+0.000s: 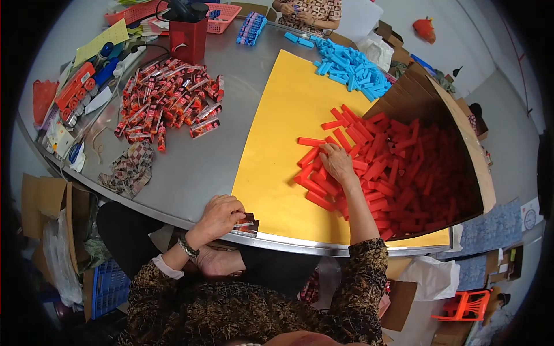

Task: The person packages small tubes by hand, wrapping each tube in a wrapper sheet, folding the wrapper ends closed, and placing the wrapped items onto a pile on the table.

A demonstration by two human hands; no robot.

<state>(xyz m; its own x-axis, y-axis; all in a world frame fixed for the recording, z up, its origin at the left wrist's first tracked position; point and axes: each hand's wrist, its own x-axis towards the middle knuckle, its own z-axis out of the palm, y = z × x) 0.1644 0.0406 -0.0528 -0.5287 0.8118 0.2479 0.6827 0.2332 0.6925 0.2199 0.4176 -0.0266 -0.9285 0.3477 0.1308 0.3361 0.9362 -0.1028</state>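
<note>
My right hand (pixel 338 162) lies over the near-left side of a pile of red plastic sticks (pixel 375 158), fingers stretched out and touching several of them. The sticks spill from a tipped cardboard box (pixel 459 132) onto a yellow sheet (pixel 271 132). At the table's front edge, my left hand (pixel 219 217) has its fingers curled over a small dark packet (pixel 248 225) with reddish-brown parts; its fingertips press on the packet's left end, and its exact kind is unclear.
Red wrapped pieces (pixel 167 101) lie heaped on the grey table (pixel 190 167), near a crumpled cloth (pixel 131 167) and a red container (pixel 188 40). Blue sticks (pixel 352 66) form a pile at the back. Across the table stands another person (pixel 311 12).
</note>
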